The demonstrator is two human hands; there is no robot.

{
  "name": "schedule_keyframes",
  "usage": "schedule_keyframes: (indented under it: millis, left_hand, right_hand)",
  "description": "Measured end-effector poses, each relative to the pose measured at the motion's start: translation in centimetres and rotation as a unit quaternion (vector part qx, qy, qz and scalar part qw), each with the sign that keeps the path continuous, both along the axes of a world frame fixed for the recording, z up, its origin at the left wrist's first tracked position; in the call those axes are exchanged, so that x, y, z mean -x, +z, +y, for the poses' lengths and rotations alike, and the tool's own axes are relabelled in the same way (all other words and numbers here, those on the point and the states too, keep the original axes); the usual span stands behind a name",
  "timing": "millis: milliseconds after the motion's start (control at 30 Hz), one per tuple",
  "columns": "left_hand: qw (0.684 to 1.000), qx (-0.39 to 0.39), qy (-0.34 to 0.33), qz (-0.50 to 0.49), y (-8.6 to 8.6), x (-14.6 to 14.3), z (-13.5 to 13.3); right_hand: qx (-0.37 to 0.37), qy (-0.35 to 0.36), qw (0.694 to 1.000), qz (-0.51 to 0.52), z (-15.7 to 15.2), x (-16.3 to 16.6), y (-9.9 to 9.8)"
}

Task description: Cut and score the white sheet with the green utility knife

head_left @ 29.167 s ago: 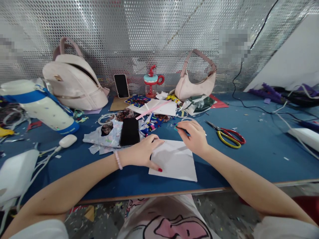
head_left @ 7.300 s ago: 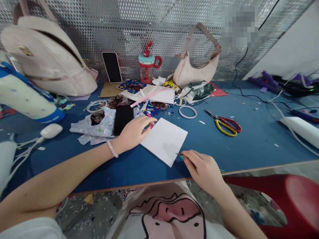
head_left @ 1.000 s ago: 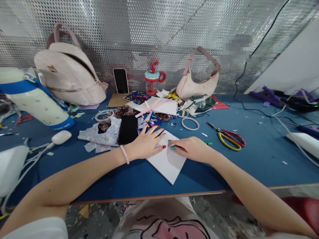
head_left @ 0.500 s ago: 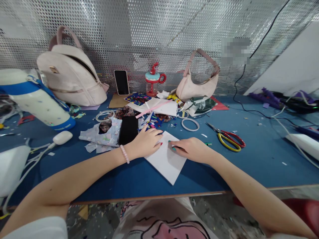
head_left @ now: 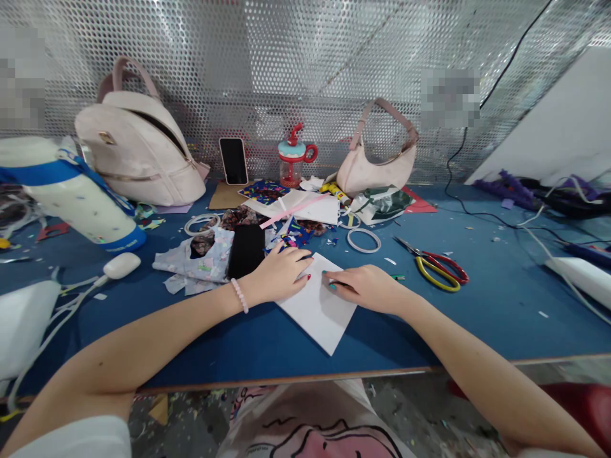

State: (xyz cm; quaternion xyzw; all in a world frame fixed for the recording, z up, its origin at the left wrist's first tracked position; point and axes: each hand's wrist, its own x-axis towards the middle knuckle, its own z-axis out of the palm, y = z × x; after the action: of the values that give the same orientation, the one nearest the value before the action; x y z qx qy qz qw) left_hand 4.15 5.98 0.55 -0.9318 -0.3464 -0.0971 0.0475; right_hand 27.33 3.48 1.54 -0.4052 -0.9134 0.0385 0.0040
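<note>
A white sheet of paper or card (head_left: pixel 317 316) lies at an angle on the blue table, near its front edge. My left hand (head_left: pixel 284 273), with a pink bead bracelet at the wrist, rests on the sheet's left side with its fingers stretched out. On the right side, my right hand (head_left: pixel 367 287) is closed, index finger and thumb brought together low over the paper; anything between them is hidden. A black rectangular piece (head_left: pixel 246 250) and patterned light-blue fabric (head_left: pixel 210 256) lie left of my left hand. Scissors (head_left: pixel 434 264) with red and yellow handles lie beyond my right hand.
Scraps, white rings (head_left: pixel 364 240) and a pink strip (head_left: pixel 291 213) clutter the table's middle. Behind stand a backpack (head_left: pixel 138 146), a phone (head_left: pixel 233 161), a red-handled cup (head_left: pixel 291 168) and a handbag (head_left: pixel 377 165). A large bottle (head_left: pixel 76 197) and white cables are at left.
Both hands and the white sheet stay in nearly the same place. The view has shifted very slightly.
</note>
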Motion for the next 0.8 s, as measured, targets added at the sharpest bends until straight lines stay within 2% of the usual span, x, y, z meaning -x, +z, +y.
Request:
schedule_keyframes:
  millis: [267,533,800]
  left_hand:
    - [1.0,0.002,-0.02,-0.008,-0.28,0.2,0.55]
    - [1.0,-0.015,-0.01,-0.009,-0.28,0.21,0.27]
    - [0.993,-0.086,-0.078,0.013,-0.23,0.5,0.93]
  right_hand:
    - [0.011,-0.003,1.0,-0.001,-0.09,0.12,0.25]
    - [0.018,-0.004,1.0,-0.008,-0.06,0.06,0.15]
    - [0.01,-0.001,1.0,-0.006,-0.06,0.07,0.19]
